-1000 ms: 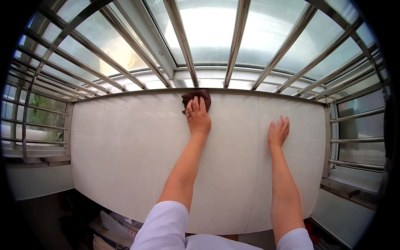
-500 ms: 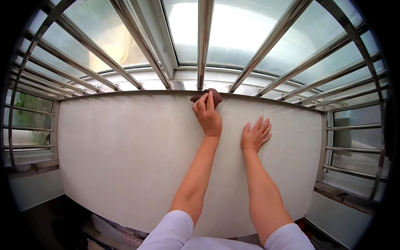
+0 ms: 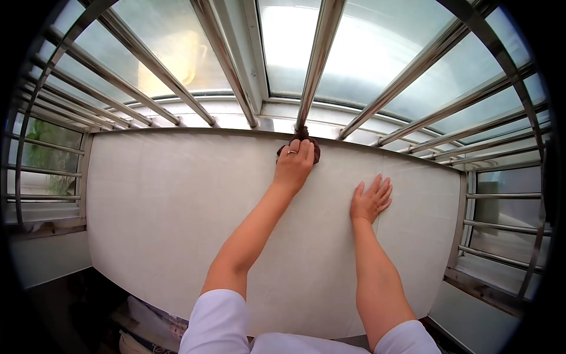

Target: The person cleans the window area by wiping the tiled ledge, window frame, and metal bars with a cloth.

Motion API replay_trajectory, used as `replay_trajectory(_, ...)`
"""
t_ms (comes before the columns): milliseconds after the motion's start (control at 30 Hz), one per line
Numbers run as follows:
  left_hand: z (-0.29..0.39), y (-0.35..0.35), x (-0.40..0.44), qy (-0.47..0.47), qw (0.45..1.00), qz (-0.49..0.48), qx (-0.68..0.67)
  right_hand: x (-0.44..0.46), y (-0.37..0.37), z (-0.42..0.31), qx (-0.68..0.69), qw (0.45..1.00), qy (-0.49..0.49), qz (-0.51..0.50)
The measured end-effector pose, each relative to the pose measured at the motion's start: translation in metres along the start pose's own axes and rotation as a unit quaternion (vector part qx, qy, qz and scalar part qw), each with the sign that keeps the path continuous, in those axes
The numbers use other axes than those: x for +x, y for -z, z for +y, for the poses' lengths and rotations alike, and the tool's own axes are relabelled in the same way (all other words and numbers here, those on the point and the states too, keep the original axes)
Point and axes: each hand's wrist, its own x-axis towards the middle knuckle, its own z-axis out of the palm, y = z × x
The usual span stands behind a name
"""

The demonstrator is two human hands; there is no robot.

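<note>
My left hand (image 3: 295, 168), with a ring on one finger, is closed on a dark brown cloth (image 3: 316, 154). The cloth lies at the far edge of the pale tiled ledge (image 3: 206, 212), against the foot of a metal bar (image 3: 318, 65). Part of the cloth is hidden under my fingers. To the right, nearer to me, my right hand (image 3: 369, 202) rests palm down on the ledge with its fingers spread, holding nothing, beside a thin seam.
Upright metal bars run along the far edge before frosted window panes (image 3: 377, 53). Barred side windows stand at left (image 3: 50, 150) and right (image 3: 507, 209). Below the ledge's near edge at left are bags and other items (image 3: 147, 324), partly in shadow.
My left hand and the cloth have moved right along the far edge to the foot of a bar. My right hand has shifted left and its fingers have spread. The camera view has shifted too.
</note>
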Motion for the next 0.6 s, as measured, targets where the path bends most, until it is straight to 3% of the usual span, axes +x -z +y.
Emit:
replay_trajectory(33,-0.009,0.008,-0.008,0.0,1.0,-0.002,0.003,0.0,-0.001,0.001,0.003,1.0,0.0,-0.003)
replay_trajectory(167,-0.039,0.039,-0.008,0.257,0.929,0.209,-0.166,-0.002,-0.006,0.004,-0.016,1.0,0.006,0.014)
replay_trajectory(200,-0.04,0.035,0.0,0.254,0.924,0.242,-0.155,-0.001,-0.007,0.004,-0.018,0.999,0.017,0.027)
replay_trajectory(300,-0.023,-0.002,0.019,0.178,0.962,0.106,-0.18,0.0,-0.002,0.001,-0.021,1.0,0.002,0.009)
replay_trajectory(367,-0.024,-0.008,0.019,0.165,0.978,0.072,-0.11,0.002,-0.004,0.001,-0.018,1.0,0.011,0.015)
replay_trajectory(600,-0.084,0.006,-0.023,0.067,0.996,0.06,0.013,0.0,-0.001,0.0,-0.021,1.0,0.002,0.006)
